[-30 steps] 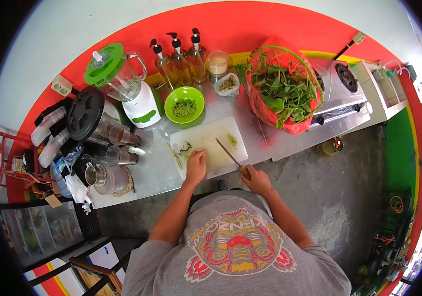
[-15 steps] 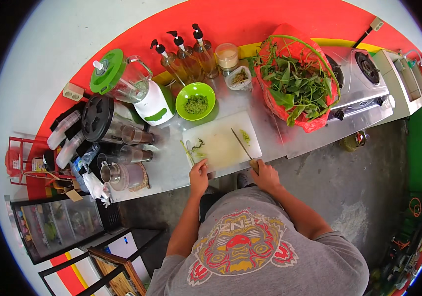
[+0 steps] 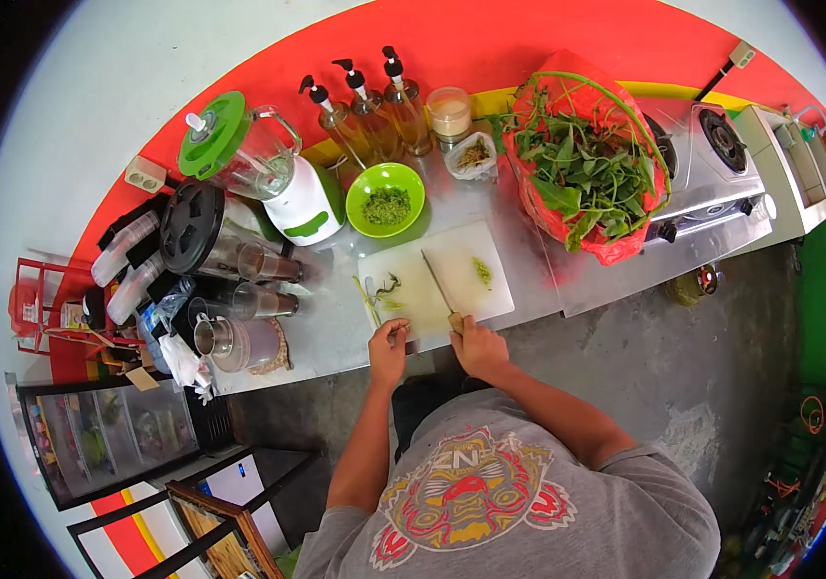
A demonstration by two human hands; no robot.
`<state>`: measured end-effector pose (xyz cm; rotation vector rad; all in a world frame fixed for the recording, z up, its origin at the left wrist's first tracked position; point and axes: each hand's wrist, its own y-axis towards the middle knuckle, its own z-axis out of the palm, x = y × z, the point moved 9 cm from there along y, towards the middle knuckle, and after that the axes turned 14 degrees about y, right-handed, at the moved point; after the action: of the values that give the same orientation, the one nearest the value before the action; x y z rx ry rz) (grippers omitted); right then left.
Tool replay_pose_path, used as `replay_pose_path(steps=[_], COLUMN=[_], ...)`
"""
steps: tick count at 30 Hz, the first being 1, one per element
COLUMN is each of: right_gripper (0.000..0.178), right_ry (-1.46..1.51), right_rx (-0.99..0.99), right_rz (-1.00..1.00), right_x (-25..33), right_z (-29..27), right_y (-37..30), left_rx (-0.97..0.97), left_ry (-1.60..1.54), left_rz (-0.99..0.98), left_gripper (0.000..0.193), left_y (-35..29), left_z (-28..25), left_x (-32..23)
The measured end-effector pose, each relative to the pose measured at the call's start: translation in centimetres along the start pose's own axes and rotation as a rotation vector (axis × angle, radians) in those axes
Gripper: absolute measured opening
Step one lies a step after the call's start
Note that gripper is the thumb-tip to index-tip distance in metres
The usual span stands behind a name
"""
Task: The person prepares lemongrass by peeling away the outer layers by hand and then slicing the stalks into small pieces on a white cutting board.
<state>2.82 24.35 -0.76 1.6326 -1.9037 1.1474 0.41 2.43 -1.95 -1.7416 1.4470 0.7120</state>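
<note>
My right hand (image 3: 479,348) grips the wooden handle of a knife (image 3: 439,280), whose blade slants up and left over the middle of a white cutting board (image 3: 401,261). By the board's near left corner, my left hand (image 3: 389,351) has thumb and fingers pinched together; whatever is between them is too small to tell. Several green stalks and a dark wilted bit (image 3: 389,286) lie on the board's left part. A small heap of chopped greens (image 3: 482,272) sits toward its right edge. Beyond the board, a lime-green bowl (image 3: 403,175) contains chopped greens.
A blender (image 3: 302,207), dark lidded container (image 3: 191,227) and cups (image 3: 263,299) crowd the left. Pump bottles (image 3: 369,125), a jar (image 3: 448,114) and a small tub (image 3: 472,159) stand behind. A red bag of leafy greens (image 3: 587,164) and a gas stove (image 3: 712,183) are right.
My right hand has brought the knife leftward, from beside the chopped heap to the board's middle. My left hand stays near the same corner, fingers still pinched.
</note>
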Motion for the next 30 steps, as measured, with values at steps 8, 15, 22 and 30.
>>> replay_pose_path(steps=[8,15,22,30], right_gripper=[0.043,0.043,0.043,0.047], right_ry=[-0.015,-0.022,-0.096,-0.142], right_rx=[-0.098,0.024,0.119,0.157], right_rz=[0.039,0.017,0.111,0.154], right_x=[-4.1,-3.3,-3.3,-2.0], right_z=[-5.1,-3.9,-2.6,-2.0], right_y=[-2.1,-2.5,-3.0,-1.3], left_rx=[-0.004,-0.127,-0.253,-0.219], left_ry=[0.192,0.191,0.253,0.188], left_rz=[0.345,0.405,0.349,0.316], left_gripper=[0.012,0.008,0.011,0.012], left_y=[1.7,3.2,2.0,2.7], left_z=[4.7,7.4,7.2,7.0], left_x=[-8.4,-9.6,-9.3,-8.4])
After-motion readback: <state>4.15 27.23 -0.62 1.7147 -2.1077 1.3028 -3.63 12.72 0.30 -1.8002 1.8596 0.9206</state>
